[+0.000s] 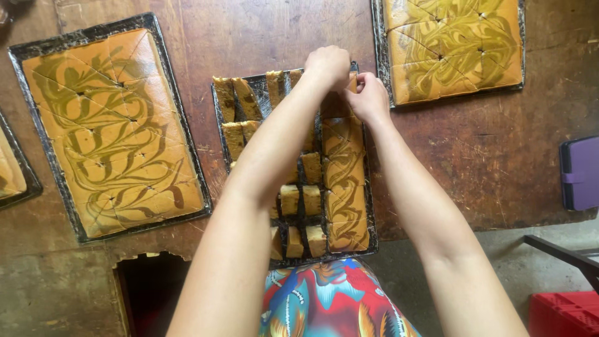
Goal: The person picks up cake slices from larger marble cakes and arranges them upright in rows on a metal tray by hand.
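head view: left hand (327,65) and right hand (369,97), fingers curled, pinch a cake piece (352,81) over the middle tray (372,206).

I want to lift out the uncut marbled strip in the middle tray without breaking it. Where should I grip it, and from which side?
Probably best from the near end of the marbled strip, fingers under its right edge along the middle tray wall, since cut pieces crowd its left side. The left hand and right hand are busy at the far end.
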